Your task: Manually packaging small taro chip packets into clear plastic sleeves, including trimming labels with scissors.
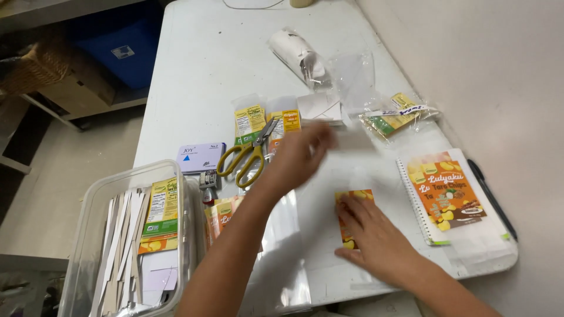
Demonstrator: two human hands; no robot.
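My right hand [376,238] lies flat on a small orange and yellow printed label [351,202] on the white table [200,70], pressing it down. My left hand [302,154] is blurred with motion above the table's middle, fingers loosely curled, reaching toward the clear plastic bags [352,82]; nothing shows in it. Yellow-handled scissors [247,155] lie just left of that hand, on top of green and yellow labels [249,120].
A clear plastic bin [97,202] with paper strips and labels stands at front left. A spiral notebook [470,235] carrying an orange label and a black pen [490,196] sit at right. A purple box [201,156], a rolled bag [296,56] and a bagged label bundle [399,117] lie farther back.
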